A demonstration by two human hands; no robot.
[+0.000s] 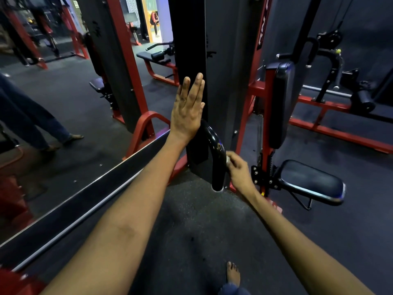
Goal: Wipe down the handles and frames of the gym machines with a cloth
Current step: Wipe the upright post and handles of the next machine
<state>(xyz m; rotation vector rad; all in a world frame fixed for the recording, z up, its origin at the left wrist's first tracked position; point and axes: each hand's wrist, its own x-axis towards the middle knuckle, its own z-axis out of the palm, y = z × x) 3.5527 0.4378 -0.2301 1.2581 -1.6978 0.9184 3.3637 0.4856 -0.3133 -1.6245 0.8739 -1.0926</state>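
A curved glossy black handle (215,150) juts out from a tall black machine column (191,39) in the centre of the head view. My left hand (188,109) lies flat with straight fingers against the column just above the handle. My right hand (239,169) is curled beside the lower part of the handle and pinches a small pale cloth (228,160) against it; most of the cloth is hidden in my fingers.
A red-framed machine with a black back pad (282,103) and seat (312,182) stands right of the handle. A long mirror (63,103) lines the left wall, reflecting red frames and a person's legs. My bare foot (233,273) stands on the dark rubber floor.
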